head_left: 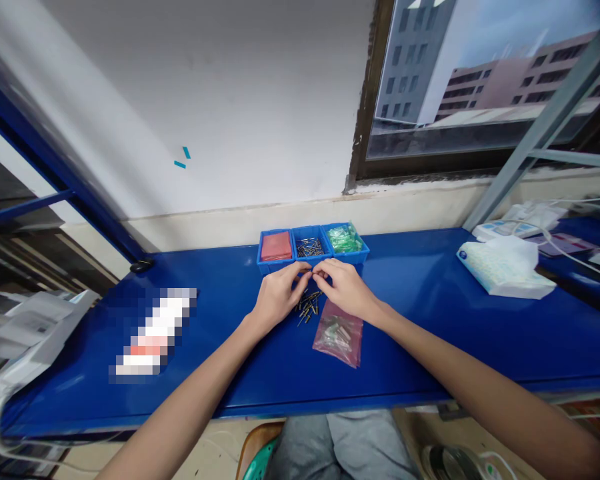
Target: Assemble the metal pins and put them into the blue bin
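Observation:
My left hand and my right hand meet at the middle of the blue table, with thumbs and fingertips pinched together. Whatever is between the fingertips is too small and covered to make out. Just below them lies a loose pile of thin metal pins, like screws or rivets. A pinkish clear plastic bag with small pieces in or on it lies flat beside the pile, partly under my right hand. Behind my hands stand three joined blue bins.
The bins hold red-pink bags, metal pins and green-clear packets. A tissue pack and white devices with cables stand at the right. More white equipment is at the left, near a blurred-out patch.

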`<state>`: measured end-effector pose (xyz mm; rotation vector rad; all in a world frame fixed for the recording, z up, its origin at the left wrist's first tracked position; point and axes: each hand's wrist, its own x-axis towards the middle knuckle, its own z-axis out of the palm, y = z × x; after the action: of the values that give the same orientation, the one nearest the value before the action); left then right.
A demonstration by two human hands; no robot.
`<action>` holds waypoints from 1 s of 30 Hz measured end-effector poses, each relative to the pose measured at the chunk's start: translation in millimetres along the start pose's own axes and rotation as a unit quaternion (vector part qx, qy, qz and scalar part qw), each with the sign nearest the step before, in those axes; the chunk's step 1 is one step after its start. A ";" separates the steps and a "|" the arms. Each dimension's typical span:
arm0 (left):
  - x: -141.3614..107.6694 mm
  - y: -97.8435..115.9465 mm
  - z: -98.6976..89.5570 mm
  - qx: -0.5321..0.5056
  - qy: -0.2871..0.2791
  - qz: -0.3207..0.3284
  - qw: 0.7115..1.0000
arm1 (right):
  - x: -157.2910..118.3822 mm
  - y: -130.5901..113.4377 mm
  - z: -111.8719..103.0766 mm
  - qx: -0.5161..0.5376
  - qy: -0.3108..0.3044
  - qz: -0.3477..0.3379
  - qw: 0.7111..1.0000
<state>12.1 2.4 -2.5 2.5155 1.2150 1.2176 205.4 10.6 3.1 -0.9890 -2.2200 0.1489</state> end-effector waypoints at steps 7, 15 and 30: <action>1.9 -4.6 -3.9 0.031 0.004 -0.045 0.999 | 29.3 23.7 -7.5 -0.178 0.079 0.019 0.981; 11.0 -21.6 -20.6 -0.071 -0.083 -0.121 0.987 | 13.9 8.1 -10.3 -0.192 0.012 0.012 0.981; 6.9 -19.7 -17.3 -0.044 -0.193 -0.060 0.978 | -5.4 13.6 -3.1 -0.028 -0.180 0.067 0.981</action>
<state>-9.7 16.4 5.7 2.4189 1.1645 0.6947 218.2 15.9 -2.5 -1.2230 -2.4915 0.3537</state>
